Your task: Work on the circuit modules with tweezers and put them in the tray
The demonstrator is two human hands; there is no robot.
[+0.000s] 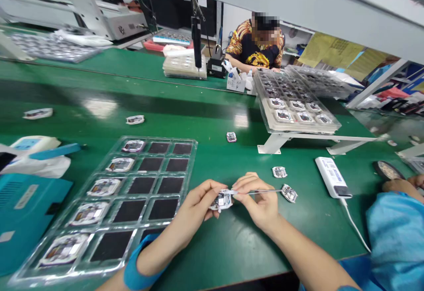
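My left hand [202,200] is closed on a small white-rimmed electronic module [222,200], held a little above the green bench. My right hand [260,198] meets it from the right, thumb and forefinger pinched at its upper edge near a small whitish piece. A thin metal tool [265,191] sticks out of the right hand toward the right; its kind is unclear. Just beyond its end lies a loose module [289,193], with another module [279,172] behind. On the left, a clear compartment tray [194,158] has modules down its left column and black pads showing in other compartments.
Stacked trays of modules [301,125] stand on a white-legged riser [270,144]. A white power strip [331,176] with a cable lies at right, beside a co-worker's blue sleeve [394,229]. A teal case [29,216] sits left. Another person [258,43] sits opposite.
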